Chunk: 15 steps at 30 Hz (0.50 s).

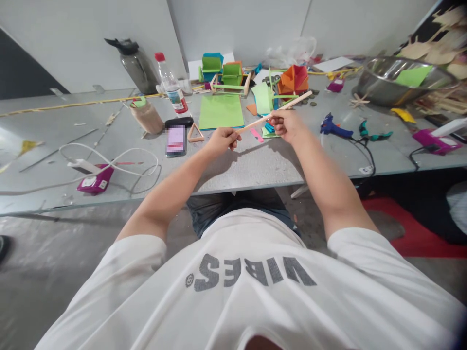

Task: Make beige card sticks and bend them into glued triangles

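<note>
I hold a long wooden craft stick (297,100) above the grey table (255,163), slanting up to the right. My left hand (222,140) pinches its lower left end. Farther up the stick, my right hand (286,125) grips it, near pink and blue paper scraps (257,135). Just beyond my hands lie a green paper sheet (221,111) and a small triangle of sticks (195,133). A phone (175,139) rests left of the triangle.
Folded paper boxes (222,72) and an orange paper shape (292,80) stand at the back. A water bottle (171,86), a dark flask (136,63) and a cup (147,115) sit at the left. A blue glue gun (331,127), pliers (372,132) and a metal bowl (394,82) are at the right. White cable (109,163) loops at the left.
</note>
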Each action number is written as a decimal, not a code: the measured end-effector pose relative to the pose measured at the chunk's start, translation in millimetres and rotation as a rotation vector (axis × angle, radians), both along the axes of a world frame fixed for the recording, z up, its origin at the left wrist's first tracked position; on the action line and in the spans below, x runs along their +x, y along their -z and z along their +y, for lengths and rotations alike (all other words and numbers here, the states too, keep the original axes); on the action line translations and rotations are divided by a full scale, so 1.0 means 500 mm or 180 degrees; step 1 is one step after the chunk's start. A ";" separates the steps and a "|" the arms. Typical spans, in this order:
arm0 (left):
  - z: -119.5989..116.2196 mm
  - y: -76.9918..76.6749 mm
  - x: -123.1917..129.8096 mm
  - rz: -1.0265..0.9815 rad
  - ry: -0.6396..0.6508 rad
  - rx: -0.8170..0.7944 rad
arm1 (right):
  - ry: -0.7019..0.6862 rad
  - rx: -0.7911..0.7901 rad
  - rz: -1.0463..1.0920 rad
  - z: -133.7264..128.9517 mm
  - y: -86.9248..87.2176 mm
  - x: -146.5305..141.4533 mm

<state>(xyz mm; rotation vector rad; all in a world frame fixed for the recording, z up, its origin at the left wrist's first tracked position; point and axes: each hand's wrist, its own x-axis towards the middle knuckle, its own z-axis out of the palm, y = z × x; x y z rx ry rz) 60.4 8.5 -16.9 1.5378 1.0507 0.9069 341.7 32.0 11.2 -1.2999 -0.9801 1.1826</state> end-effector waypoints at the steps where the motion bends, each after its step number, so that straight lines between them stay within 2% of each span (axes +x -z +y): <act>1: 0.000 0.001 -0.001 0.0004 0.0006 0.0009 | -0.0025 0.0004 -0.0012 -0.001 0.000 0.000; 15: 0.004 0.006 0.001 0.0114 0.0059 0.0108 | -0.0170 -0.0068 -0.0036 -0.009 0.002 -0.008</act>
